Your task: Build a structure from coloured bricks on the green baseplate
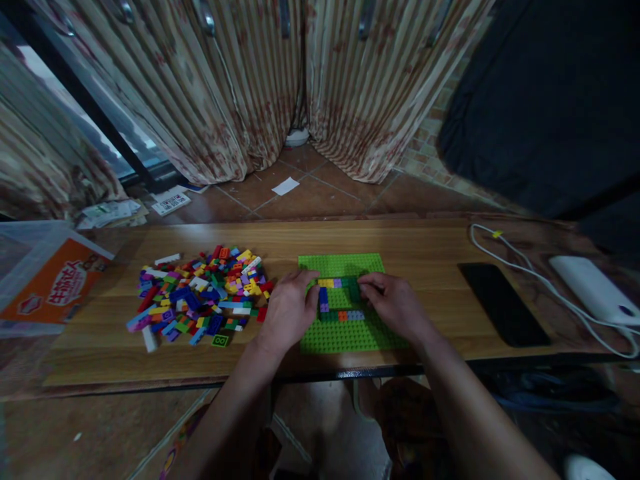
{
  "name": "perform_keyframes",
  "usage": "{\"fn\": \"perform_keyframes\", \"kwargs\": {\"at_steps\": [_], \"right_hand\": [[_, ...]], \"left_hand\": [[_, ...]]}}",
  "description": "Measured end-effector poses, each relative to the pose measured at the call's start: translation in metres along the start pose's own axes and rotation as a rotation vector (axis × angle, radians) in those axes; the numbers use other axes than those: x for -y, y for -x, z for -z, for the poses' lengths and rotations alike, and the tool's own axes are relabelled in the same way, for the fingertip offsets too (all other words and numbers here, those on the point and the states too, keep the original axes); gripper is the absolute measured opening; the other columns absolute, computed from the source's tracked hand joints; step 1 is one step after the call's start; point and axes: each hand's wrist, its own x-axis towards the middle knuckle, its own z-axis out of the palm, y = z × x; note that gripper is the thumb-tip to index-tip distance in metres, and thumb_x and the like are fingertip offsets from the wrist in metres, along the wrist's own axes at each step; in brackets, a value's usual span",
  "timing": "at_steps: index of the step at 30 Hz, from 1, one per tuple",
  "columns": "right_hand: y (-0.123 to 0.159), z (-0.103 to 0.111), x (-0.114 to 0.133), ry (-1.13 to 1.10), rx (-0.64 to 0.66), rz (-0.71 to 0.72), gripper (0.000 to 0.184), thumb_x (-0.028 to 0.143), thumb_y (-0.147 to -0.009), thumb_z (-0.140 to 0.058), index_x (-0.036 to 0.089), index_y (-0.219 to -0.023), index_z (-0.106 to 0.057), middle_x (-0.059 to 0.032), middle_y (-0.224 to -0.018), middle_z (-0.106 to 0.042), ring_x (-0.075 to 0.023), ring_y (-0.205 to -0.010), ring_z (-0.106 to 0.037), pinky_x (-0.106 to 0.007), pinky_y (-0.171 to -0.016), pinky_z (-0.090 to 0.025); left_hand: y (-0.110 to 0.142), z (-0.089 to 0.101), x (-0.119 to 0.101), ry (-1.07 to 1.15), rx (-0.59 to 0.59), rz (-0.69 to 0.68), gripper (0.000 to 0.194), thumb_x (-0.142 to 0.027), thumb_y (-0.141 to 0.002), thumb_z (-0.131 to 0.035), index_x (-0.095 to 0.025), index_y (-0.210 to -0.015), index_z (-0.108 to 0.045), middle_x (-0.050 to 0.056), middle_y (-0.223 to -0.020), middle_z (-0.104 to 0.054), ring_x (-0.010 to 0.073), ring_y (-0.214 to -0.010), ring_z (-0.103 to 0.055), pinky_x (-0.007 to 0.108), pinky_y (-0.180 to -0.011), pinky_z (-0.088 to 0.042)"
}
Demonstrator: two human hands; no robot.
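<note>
A bright green studded baseplate [315,340] lies on the wooden table, carrying a rectangular outline of toy bricks. The outline's far row has a yellow brick [327,283] and a lilac piece, its left side a blue brick [323,295], and its near row orange and grey-lilac bricks [355,315]. My left hand [290,307] is bent round the far left corner, thumb and fingertips against the bricks there. At the right end, my right hand [393,300] pinches at a dark green brick [353,289], which sits at the outline's right side. The fingertips partly hide both ends.
A heap of loose mixed bricks [195,293] spreads left of the baseplate. Beyond it stands a clear plastic box with an orange label [60,283]. To the right lie a black phone [503,303], a white cable [530,267] and a white power bank [595,287].
</note>
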Motion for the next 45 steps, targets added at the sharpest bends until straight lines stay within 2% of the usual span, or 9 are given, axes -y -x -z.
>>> {"fn": "perform_keyframes", "kwargs": {"at_steps": [24,34,45], "right_hand": [[-0.001,-0.001,-0.001,-0.008,-0.016,-0.014,0.021,0.031,-0.085,-0.053,0.020,-0.093,-0.069,-0.0033,-0.073,-0.071,-0.0181,-0.064,-0.064,-0.031,-0.063,-0.049],[-0.001,-0.001,0.002,0.002,-0.079,-0.005,0.016,0.027,-0.083,-0.057,0.020,-0.091,-0.069,-0.0045,-0.082,-0.073,-0.0199,-0.074,-0.068,-0.033,-0.070,-0.050],[0.001,-0.002,0.009,0.037,-0.097,-0.030,0.022,0.029,-0.083,-0.059,0.021,-0.099,-0.070,-0.0035,-0.078,-0.073,-0.0177,-0.065,-0.064,-0.032,-0.065,-0.047]], "left_hand": [[0.001,0.003,0.000,-0.017,0.029,0.013,0.026,-0.015,-0.090,-0.052,-0.017,-0.112,-0.065,0.009,-0.106,-0.072,0.0217,-0.091,-0.069,0.036,-0.087,-0.056],[0.000,0.001,0.000,-0.026,0.009,-0.023,0.026,-0.013,-0.090,-0.050,-0.019,-0.110,-0.065,0.007,-0.107,-0.071,0.0220,-0.098,-0.068,0.038,-0.092,-0.054],[-0.002,0.000,0.003,-0.012,-0.004,-0.016,0.030,-0.009,-0.089,-0.046,-0.017,-0.111,-0.065,0.009,-0.108,-0.069,0.0234,-0.100,-0.065,0.041,-0.093,-0.053]]}}
